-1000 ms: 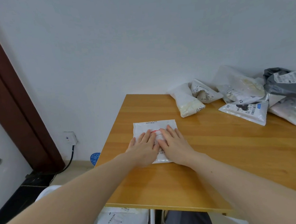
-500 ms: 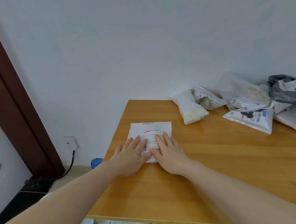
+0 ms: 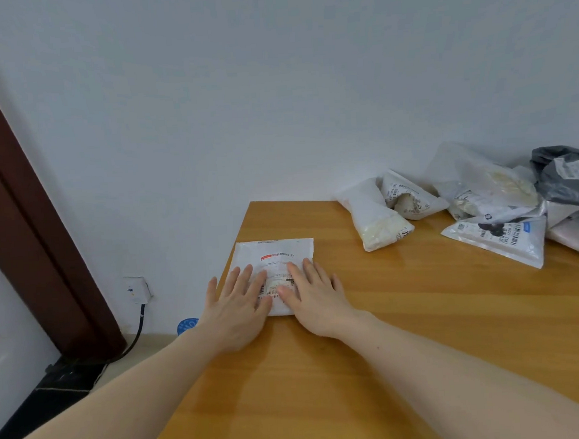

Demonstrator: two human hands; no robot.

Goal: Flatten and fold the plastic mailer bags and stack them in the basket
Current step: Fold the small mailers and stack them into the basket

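A: What stands at the far left?
B: A dark brown door frame [image 3: 25, 237] runs up the left edge; low on the white wall [image 3: 271, 83] beside it sits a wall socket [image 3: 137, 290] with a black cable [image 3: 137, 336] dropping to the floor; a small blue round thing [image 3: 187, 326] shows just past the bench's left edge, too small to tell what it is.

A: And the hands?
B: The left hand [image 3: 234, 312] lies flat on the left part of a white mailer bag [image 3: 277, 254]; its fingers [image 3: 242, 277] are straight and spread, released, grasping nothing, pressing down; the little finger side reaches past the bag's left edge. The right hand [image 3: 316, 301] lies flat just beside it on the bag's right part; its fingers [image 3: 310, 269] are likewise straight and released, pressing the plastic; the two hands nearly touch at the thumbs.

A: Where is that bag?
B: Flat on the wooden bench [image 3: 426, 329], near its far left corner; a printed label with a red mark faces up between and beyond the hands.

A: Further right?
B: A heap of unflattened mailers [image 3: 493, 212] lies against the wall, well apart from the hands; two white bulging ones come first; then a flat labelled one; a grey bag [image 3: 566, 179] sits at the right edge.
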